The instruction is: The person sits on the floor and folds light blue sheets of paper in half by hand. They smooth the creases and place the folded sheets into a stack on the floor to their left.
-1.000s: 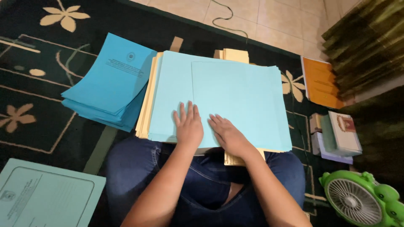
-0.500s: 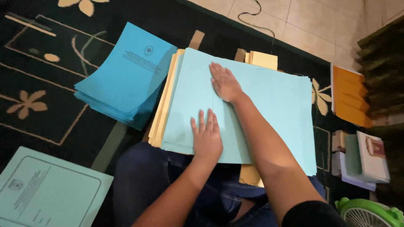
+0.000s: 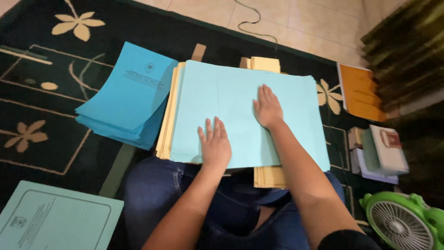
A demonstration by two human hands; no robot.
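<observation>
Seated on the floor, legs in blue jeans point(image 3: 152, 194), I press both hands flat on a pale blue folder point(image 3: 231, 115) lying open across my lap and the rug. My left hand point(image 3: 215, 146) rests palm down near the folder's near edge, fingers spread and straight, gripping nothing. My right hand point(image 3: 267, 109) lies flat further up, approx. at the folder's middle, fingers together, also holding nothing.

The folder tops a stack of cream-yellow folders point(image 3: 167, 115) whose edges show at left and below, near my knee. Just beside it on the left, touching that stack, sits a fanned pile of deeper blue booklets point(image 3: 125, 99) w/ a small printed emblem. A pale green printed sheet point(image 3: 51, 220) lies at bottom left, well apart.

The floor covering is a dark green-black rug point(image 3: 41, 51) w/ cream flower motifs and thin lines; beige floor tiles point(image 3: 300, 18) show beyond its far edge, where a thin dark cable point(image 3: 252, 25) trails. At right: an orange-covered booklet point(image 3: 360, 92), a small stack of books point(image 3: 379, 153), and a green fan point(image 3: 402, 222) at bottom right. The far-right edge is dark and blurred; poss. furniture, I can't tell.
</observation>
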